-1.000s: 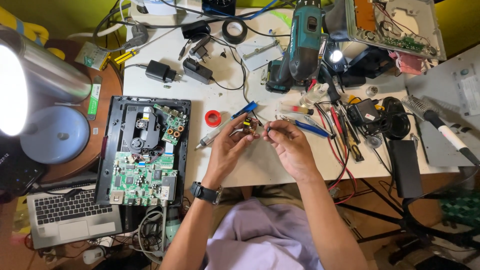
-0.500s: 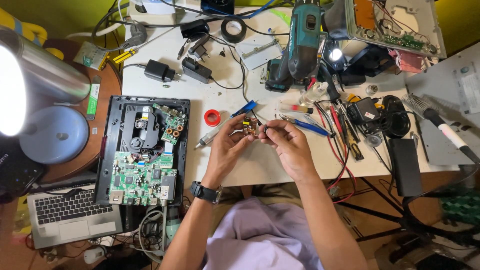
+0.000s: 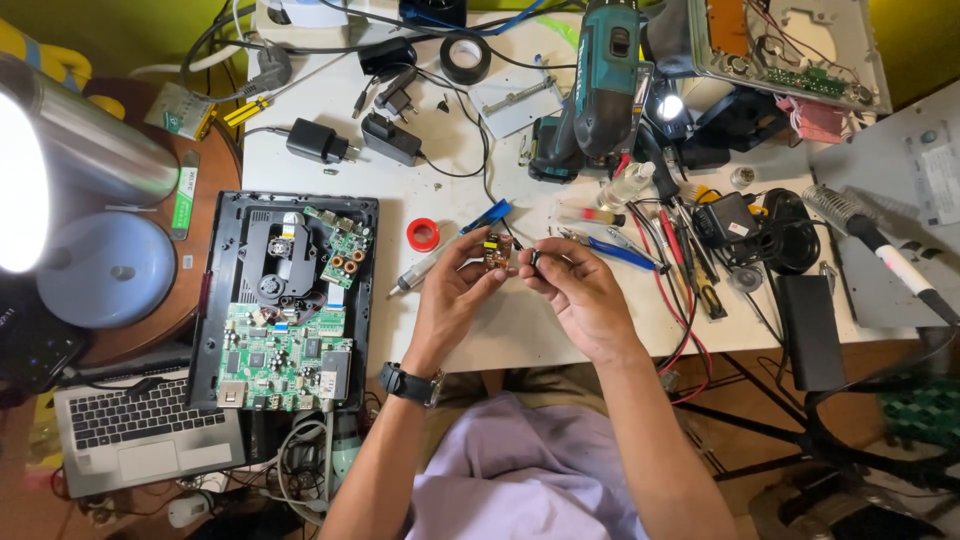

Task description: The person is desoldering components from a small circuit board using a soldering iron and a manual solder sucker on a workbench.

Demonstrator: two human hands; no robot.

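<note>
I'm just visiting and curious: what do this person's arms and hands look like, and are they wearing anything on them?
Both arms are bare from the elbow down, with no gloves on the left hand or right hand. A black wristwatch with a dark band sits on the left wrist. No rings show that I can make out. The lilac shirt appears only lower down, at the body.

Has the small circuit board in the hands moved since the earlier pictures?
No. The small circuit board sits between the left hand and right hand, just right of the red tape roll, as before.

Bright, sharp; lamp (image 3: 20, 185) glare blown out at left; soft shadows; edges slightly distorted.
</note>
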